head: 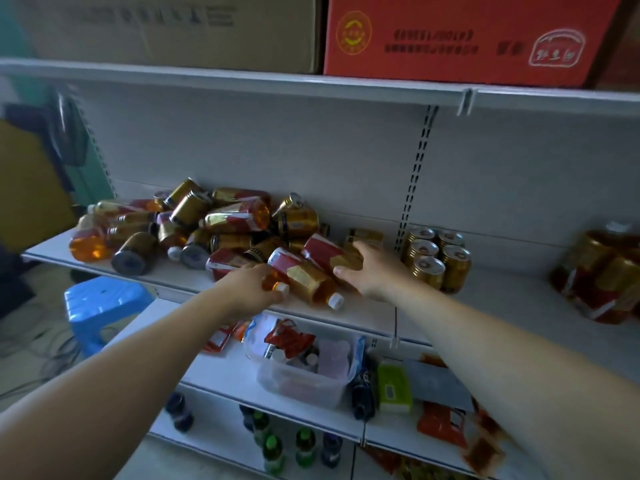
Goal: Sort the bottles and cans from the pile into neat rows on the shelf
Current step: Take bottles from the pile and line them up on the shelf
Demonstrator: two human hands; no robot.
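Observation:
A jumbled pile (194, 223) of amber bottles with red labels and gold cans lies on the left of the white shelf (374, 313). My left hand (249, 289) grips the neck end of one lying bottle (273, 284) at the shelf's front. Right beside it lies another bottle (304, 277) with a white cap. My right hand (370, 268) curls around a third lying bottle (325, 254). Several gold cans (436, 258) stand upright in rows to the right of my right hand. Bottles (602, 275) stand at the far right, blurred.
A brown box (166, 26) and a red box (460, 36) sit on the shelf above. Below, a clear plastic tub (301, 368) of packets, a green pack (394, 386) and snack bags. Drink bottles (287, 445) stand on the lowest shelf. A blue stool (104, 306) is at left.

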